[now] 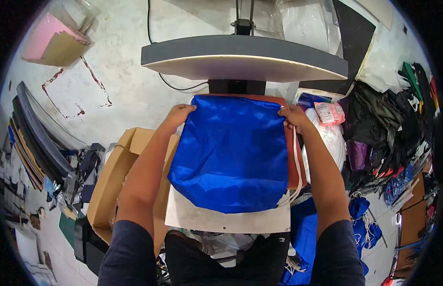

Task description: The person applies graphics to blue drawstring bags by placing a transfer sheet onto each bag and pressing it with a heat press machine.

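A shiny blue drawstring bag [231, 152] lies spread over the lower plate [193, 214] of a heat press. My left hand [181, 116] pinches the bag's top left corner. At the top right corner, my right hand [293, 118] grips the fabric near the white cord [297, 162], which hangs down the bag's right side. The raised upper plate [245, 57] of the press stands above and behind the bag, apart from it. Under the bag, a reddish-brown pad [294, 157] shows along the right edge.
An open cardboard box [109, 186] stands on the left. To the right are a pink packet [329, 113], dark clothing in a heap [378, 112], and more blue bags [305, 238] with white cords lower down. A black cable [183, 88] runs behind the press.
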`<state>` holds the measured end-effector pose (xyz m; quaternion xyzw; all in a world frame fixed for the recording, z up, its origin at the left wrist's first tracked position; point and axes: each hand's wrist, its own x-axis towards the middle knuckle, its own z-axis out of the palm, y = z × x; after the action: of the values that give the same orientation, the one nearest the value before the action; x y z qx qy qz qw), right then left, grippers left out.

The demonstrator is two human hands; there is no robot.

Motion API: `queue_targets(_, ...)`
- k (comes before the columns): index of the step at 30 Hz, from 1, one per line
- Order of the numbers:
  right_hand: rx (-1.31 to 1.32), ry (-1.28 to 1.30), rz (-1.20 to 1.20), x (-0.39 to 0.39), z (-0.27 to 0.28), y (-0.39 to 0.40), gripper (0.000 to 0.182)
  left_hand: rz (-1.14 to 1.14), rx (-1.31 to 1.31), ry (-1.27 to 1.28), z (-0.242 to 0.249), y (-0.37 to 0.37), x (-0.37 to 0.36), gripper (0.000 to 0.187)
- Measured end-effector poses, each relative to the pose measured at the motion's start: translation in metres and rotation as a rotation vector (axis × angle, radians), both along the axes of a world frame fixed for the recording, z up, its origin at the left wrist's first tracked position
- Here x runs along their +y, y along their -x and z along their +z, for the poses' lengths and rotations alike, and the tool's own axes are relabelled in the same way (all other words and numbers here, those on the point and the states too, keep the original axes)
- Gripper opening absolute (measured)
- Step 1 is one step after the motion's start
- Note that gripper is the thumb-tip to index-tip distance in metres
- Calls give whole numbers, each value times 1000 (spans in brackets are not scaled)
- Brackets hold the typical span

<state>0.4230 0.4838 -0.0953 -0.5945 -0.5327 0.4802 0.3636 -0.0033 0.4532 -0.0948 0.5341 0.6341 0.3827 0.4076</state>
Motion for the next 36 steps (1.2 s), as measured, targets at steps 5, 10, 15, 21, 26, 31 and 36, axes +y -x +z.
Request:
queue_targets(5,15,-180,-55,65,-37,-6,14,-92,12,-51,-31,0,53,46)
queue_targets(10,-547,-608,-94,99,-52,-5,30,48,403,-307,-27,-14,57,64)
queue_targets(15,-1104,-699,-6,123,-79,-19,34,54,600,-248,-29,-8,73,62)
queue_targets(21,-1088,-567,90,134,-79,-35,37,78,673,-199,-34,-13,81,46)
queue_targets(26,-1004,-710,112,74,-21,-29,42,160,611,-285,-27,-20,74,46)
queue_targets(31,-841,-334,202,19,-7,-6,51,113,641,-193,-31,-5,86,49)
queue_targets(36,-675,-444,28,39,-25,-5,38,10,613,-229,-30,-9,92,53)
